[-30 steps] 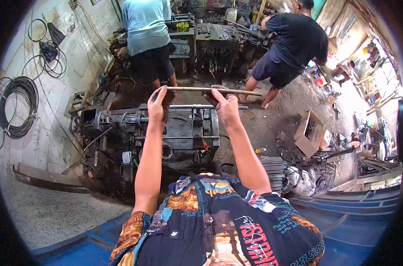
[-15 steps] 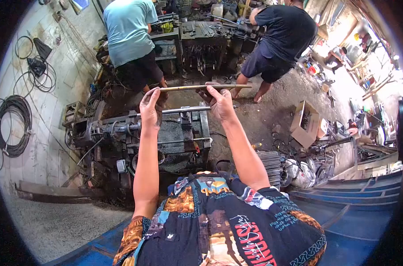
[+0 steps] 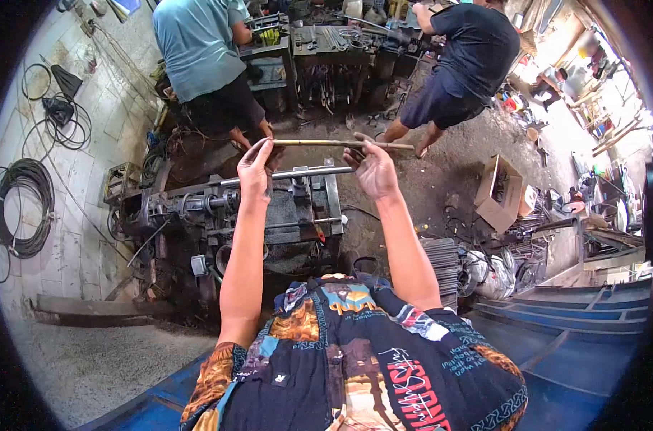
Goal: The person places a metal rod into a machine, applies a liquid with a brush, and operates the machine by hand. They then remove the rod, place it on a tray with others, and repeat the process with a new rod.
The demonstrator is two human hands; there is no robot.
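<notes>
A thin, yellowish-brown rod [image 3: 312,142] is held out level in front of me, above a lathe-like machine [image 3: 283,197]. My left hand [image 3: 255,172] pinches its left end between thumb and fingers. Toward the right end, my right hand [image 3: 377,172] has the rod between its thumb and dark-stained fingers, with one finger lifted above it. The rod's tip sticks out past this hand. Below the rod, a shiny metal bar [image 3: 290,174] runs along the machine and passes behind my left hand.
Two people stand ahead, one in a light blue shirt [image 3: 197,54], one in a black shirt [image 3: 477,43], by a workbench [image 3: 326,54] with tools. An open cardboard box [image 3: 500,194] sits on the right. Coiled cable [image 3: 21,208] hangs on the left wall. Blue metal framing [image 3: 571,323] lies near me.
Both hands have shifted slightly right with the rod. My right hand's fingers have loosened, with one raised above the rod. The person in light blue leans differently.
</notes>
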